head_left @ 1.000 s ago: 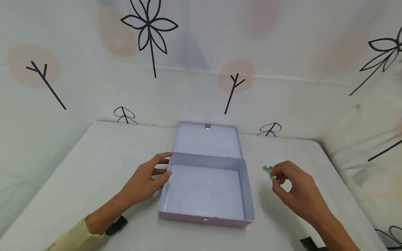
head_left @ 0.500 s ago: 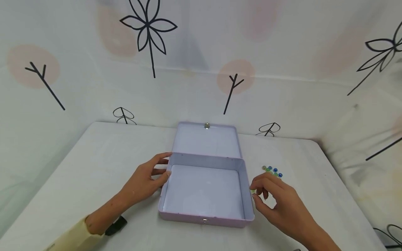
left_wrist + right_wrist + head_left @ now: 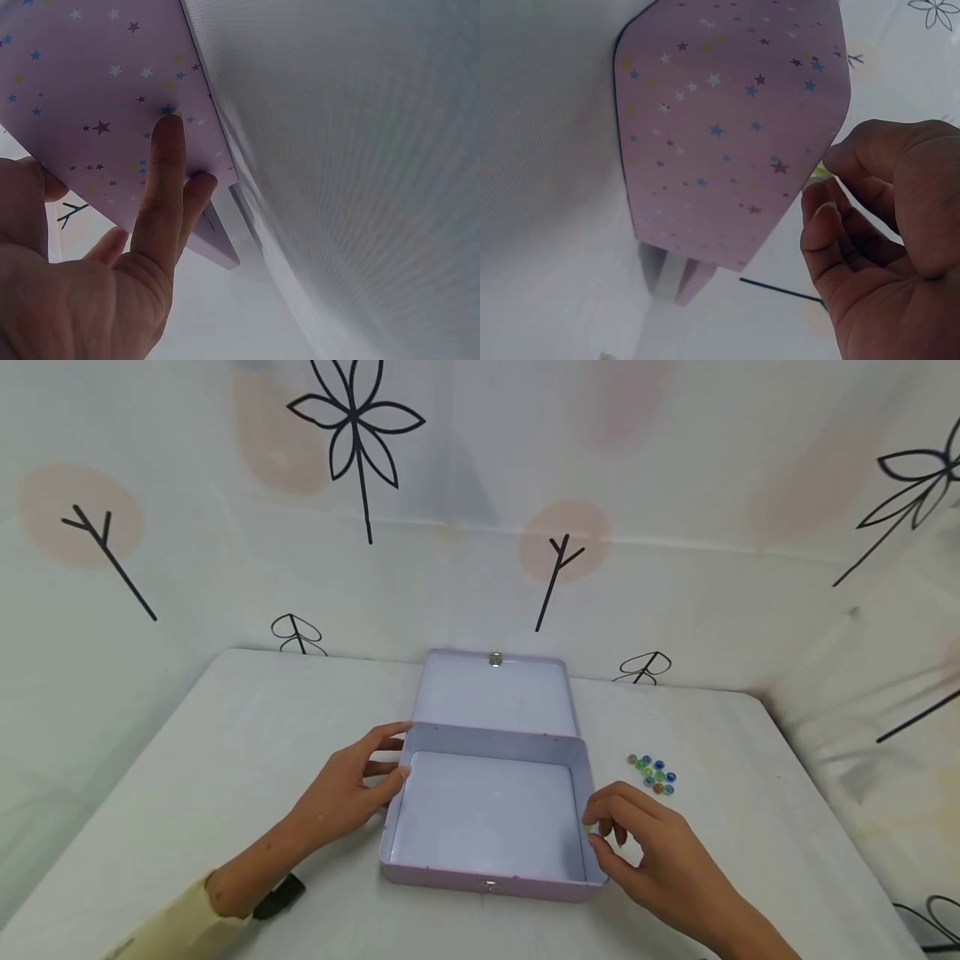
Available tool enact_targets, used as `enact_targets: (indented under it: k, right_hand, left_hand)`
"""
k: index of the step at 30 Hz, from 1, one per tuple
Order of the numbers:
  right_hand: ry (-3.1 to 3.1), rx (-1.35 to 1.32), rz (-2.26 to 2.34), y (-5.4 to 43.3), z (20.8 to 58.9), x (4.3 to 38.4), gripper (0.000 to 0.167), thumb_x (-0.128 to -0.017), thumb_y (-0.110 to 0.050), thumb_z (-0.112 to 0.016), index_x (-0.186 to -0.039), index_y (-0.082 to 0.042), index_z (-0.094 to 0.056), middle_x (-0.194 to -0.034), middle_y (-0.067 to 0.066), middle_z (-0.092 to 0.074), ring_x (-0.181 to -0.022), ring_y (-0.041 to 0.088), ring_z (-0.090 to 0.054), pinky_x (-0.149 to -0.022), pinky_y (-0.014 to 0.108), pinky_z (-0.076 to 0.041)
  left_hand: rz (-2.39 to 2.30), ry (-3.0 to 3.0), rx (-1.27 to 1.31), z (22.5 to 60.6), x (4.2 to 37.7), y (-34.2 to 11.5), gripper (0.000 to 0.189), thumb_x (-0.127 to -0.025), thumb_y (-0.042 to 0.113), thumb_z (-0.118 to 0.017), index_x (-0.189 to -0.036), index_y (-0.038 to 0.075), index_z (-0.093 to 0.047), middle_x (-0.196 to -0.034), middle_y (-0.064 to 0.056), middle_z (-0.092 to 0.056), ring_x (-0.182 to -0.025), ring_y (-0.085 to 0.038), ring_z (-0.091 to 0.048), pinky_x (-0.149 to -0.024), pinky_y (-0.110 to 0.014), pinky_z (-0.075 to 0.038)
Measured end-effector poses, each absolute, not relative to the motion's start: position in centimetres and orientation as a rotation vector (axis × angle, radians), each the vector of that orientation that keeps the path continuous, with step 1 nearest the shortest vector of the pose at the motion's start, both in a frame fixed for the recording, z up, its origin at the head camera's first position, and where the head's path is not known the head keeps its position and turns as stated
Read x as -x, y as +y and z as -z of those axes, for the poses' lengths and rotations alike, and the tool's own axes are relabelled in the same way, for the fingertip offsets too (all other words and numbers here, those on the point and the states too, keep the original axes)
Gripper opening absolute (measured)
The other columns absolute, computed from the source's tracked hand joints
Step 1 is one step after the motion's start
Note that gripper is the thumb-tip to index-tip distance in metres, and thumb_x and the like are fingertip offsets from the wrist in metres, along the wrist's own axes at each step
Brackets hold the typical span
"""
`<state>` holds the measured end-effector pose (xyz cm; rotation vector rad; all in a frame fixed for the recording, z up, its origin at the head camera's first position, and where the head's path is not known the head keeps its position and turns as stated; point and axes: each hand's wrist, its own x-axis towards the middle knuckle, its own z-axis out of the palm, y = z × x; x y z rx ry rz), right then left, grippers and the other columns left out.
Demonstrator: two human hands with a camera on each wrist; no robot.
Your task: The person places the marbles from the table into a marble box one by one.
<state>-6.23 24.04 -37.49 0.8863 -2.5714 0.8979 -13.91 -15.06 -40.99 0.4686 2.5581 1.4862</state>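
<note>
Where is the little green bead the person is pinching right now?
In the head view, the green bead is pinched in the fingertips of the right hand, close to the right-hand rim of the open lilac box.

Soft, diffuse light, dimmer wrist views

Behind the white table (image 3: pixel 225 777), a pale backdrop (image 3: pixel 450 593) bears black flowers (image 3: pixel 353 415).

No text, label, brand or number can be read anywhere.
</note>
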Motion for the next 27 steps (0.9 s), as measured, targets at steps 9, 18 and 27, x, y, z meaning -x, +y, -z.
enact_targets:
  k: [9,18,27]
  right_hand:
    - [-2.548,-0.884,-0.873,24.7,37.4,6.7,0.045,-0.08,0.008,-0.08,-0.105,-0.027,-0.065,-0.109,-0.015,-0.063,-0.086,0.001,-0.058,-0.071,0.012,-0.049]
    - [-2.428,-0.9,-0.79,26.7,37.7,8.1,0.044,-0.075,0.015,-0.076,-0.102,-0.019,-0.067,-0.105,-0.009,-0.065,-0.084,0.001,-0.057,-0.071,0.011,-0.048]
    - [-2.421,-0.783,-0.732,29.4,38.3,9.6,0.05,-0.071,0.02,-0.08,-0.101,-0.019,-0.068,-0.099,-0.007,-0.064,-0.078,0.003,-0.055,-0.069,0.01,-0.045]
  left_hand:
    - [-1.49,2.563,-0.473,41.0,13.8,-15.2,0.063,-0.106,0.022,-0.067,-0.161,0.037,-0.041,-0.152,-0.013,-0.056,-0.126,-0.035,-0.068,-0.086,-0.033,-0.064]
    - [-1.481,2.573,-0.471,41.0,13.8,-15.1,0.063,-0.106,0.023,-0.067,-0.161,0.038,-0.04,-0.152,-0.012,-0.056,-0.126,-0.036,-0.069,-0.086,-0.034,-0.064]
    - [-1.505,2.552,-0.481,41.2,13.9,-15.1,0.063,-0.106,0.022,-0.067,-0.16,0.04,-0.04,-0.151,-0.012,-0.056,-0.126,-0.036,-0.068,-0.084,-0.033,-0.064]
